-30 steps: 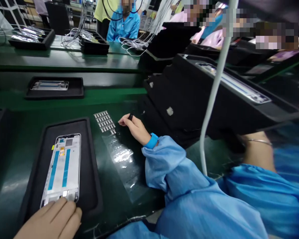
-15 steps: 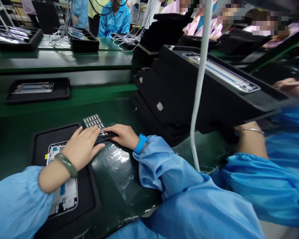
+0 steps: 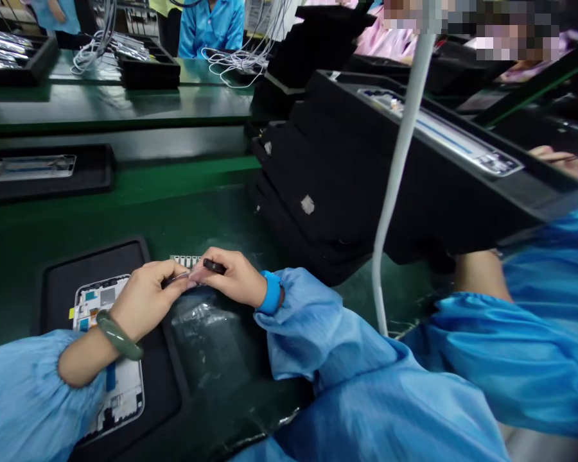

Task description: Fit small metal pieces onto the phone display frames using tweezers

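My left hand (image 3: 147, 298), with a green bangle on its wrist, pinches something thin, its edge only partly visible between thumb and fingers. Close beside it, my right hand (image 3: 234, 276) wears a blue wristband and holds a black stick-like tool (image 3: 214, 265); the fingertips of both hands nearly meet. Behind the fingers a sheet of small light pieces in rows (image 3: 187, 260) shows in part, mostly covered by the hands. Below my left forearm a phone frame (image 3: 125, 391) with a yellow tab lies in a black tray (image 3: 166, 378).
A clear plastic film (image 3: 221, 346) lies on the green table. Stacked black trays (image 3: 337, 192) stand at right, the top one holding another phone frame (image 3: 467, 144). A white cable (image 3: 390, 192) hangs in front. A co-worker's arm (image 3: 484, 276) reaches in from the right.
My left hand has gone from lying flat with fingers stretched to a pinch. My right hand has lifted the black tool's end up. The sheet now shows less, and the view has shifted slightly.
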`<state>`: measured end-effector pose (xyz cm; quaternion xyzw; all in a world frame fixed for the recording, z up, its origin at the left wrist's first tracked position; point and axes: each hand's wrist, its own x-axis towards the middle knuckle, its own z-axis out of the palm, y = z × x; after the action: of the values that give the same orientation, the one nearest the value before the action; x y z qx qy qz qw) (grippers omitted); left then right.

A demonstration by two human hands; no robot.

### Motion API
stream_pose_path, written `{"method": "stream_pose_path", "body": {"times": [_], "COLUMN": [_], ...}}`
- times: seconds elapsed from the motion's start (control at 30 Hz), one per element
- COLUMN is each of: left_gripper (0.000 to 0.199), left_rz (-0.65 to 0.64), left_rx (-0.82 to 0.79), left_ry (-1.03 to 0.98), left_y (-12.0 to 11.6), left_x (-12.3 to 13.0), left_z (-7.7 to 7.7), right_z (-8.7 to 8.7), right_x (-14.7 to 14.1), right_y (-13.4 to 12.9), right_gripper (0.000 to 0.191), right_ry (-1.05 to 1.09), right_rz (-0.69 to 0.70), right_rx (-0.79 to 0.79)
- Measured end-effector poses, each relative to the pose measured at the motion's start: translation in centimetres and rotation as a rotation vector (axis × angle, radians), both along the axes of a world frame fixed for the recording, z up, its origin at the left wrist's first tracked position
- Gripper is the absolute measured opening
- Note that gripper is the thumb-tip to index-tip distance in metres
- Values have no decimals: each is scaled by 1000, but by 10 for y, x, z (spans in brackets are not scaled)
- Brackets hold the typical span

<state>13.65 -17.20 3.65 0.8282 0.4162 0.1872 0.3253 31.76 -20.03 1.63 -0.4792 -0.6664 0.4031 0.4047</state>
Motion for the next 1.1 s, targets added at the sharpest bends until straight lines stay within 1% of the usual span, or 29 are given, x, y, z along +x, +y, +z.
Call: {"method": "stream_pose_path", "body": {"times": [0.07, 0.13, 0.23, 0.3, 0.4, 0.43, 0.47, 0.5, 0.57, 0.6, 0.63, 0.7, 0.77, 0.87, 1.0, 1.1], "left_gripper": [22, 22, 23, 25, 26, 25, 24, 23, 22, 25, 30, 41, 48, 46, 41, 42], "left_rz": [33, 63, 55, 26, 5, 18, 34, 41, 0, -49, -106, -187, -200, -224, -323, -352], "left_rx": [-132, -246, -320, -327, -248, -185, -89, 36, 306, 404, 454, 442, 412, 415, 453, 487], "left_ry": [-58, -107, -134, -144, -145, -148, -153, -154, -102, -40, 37, 182, 252, 298, 376, 415], "left_y": [0, 1, 2, 1, -1, -2, -2, -2, -1, 0, 0, 1, -1, -4, -4, -2], "left_x": [0, 0, -1, -2, -2, -1, 0, 1, 4, 5, 5, 5, 2, -3, -6, -6], "left_z": [2, 4, 6, 7, 7, 6, 5, 4, -1, -4, -6, -11, -14, -13, -11, -14], "right_z": [2, 3, 3, 4, 11, 15, 19, 23, 29, 31, 30, 27, 20, 9, 0, -7], "right_x": [-2, -3, -2, 1, 10, 14, 19, 24, 32, 34, 34, 30, 21, 7, -1, -1], "right_y": [0, 0, 1, 2, 3, 4, 4, 5, 6, 7, 8, 8, 9, 10, 18, 26], "right_gripper": [20, 21, 20, 18, 18, 20, 22, 25, 33, 39, 44, 47, 41, 39, 38, 38], "right_ry": [86, 150, 175, 131, 18, -5, -4, 24, 145, 219, 291, 395, 453, 488, 467, 357], "right_rz": [24, 47, 72, 74, 99, 102, 84, 39, -124, -210, -275, -346, -368, -401, -461, -491], "right_rx": [-81, -116, -118, -77, 46, 88, 122, 142, 138, 112, 70, -39, -149, -251, -256, -213]}}
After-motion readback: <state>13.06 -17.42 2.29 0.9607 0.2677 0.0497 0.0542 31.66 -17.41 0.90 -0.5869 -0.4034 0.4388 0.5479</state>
